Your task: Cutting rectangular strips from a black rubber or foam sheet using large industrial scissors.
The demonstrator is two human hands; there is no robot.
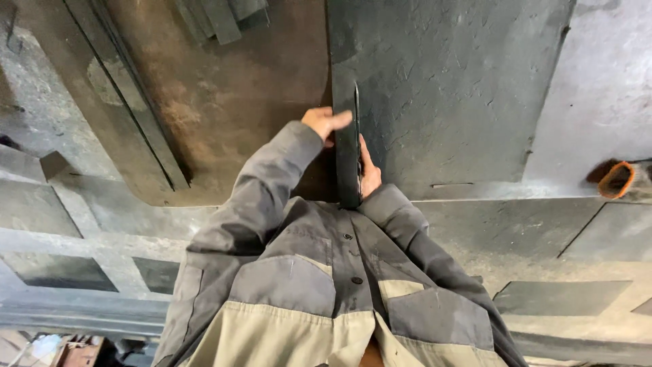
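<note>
While the head camera looks down past a grey and beige work jacket [326, 299], both hands meet on one long, narrow, dark steel strip [348, 160] that stands on its thin edge. Its long axis runs straight away from the body, from just in front of the chest toward the far end of the large dark grey steel plate [462, 88] on which it seems to rest; whether it touches the plate along its full length cannot be told. The left hand [326, 122] lies against the strip's left face near its middle, fingers stretched fairly flat and pointing across to the metal rather than curled round it. The right hand [369, 173] sits on the opposite face, closer to the body, fingers extended along the strip; how firmly it grips is hidden. So the strip lies between the two hands, with the right hand nearer its near end. A rusty brown steel sheet [231, 95] lies to the left, and an orange oval-ended tube [617, 180] lies well apart at the right.
</note>
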